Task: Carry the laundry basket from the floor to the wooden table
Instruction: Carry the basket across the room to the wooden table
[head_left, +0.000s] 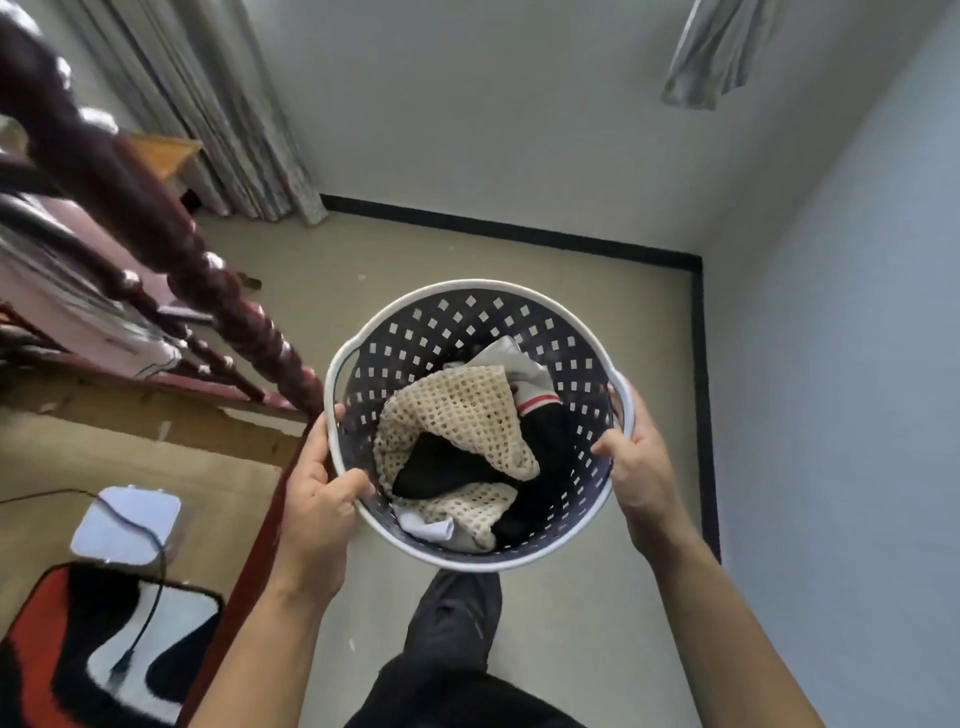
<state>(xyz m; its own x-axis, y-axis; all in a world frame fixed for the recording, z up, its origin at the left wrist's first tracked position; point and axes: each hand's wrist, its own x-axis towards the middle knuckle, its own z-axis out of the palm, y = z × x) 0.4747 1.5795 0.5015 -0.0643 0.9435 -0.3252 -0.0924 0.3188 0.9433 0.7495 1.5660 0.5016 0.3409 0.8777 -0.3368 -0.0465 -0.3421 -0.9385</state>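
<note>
A round laundry basket (467, 317), dark with diamond holes and a white rim, hangs in the air in front of me above the floor. It holds a cream crocheted cloth (462, 410), black clothes and a grey garment. My left hand (322, 499) grips the rim on the near left, thumb inside. My right hand (634, 462) grips the rim by the right handle. A corner of a wooden table (166, 150) shows at the far left, behind a bedpost.
A dark turned wooden bedpost (156, 228) and bed frame fill the left side. Curtains (223, 109) hang at the back left. A red, black and white rug (104, 649) with a cable lies at the lower left. Walls close in ahead and on the right.
</note>
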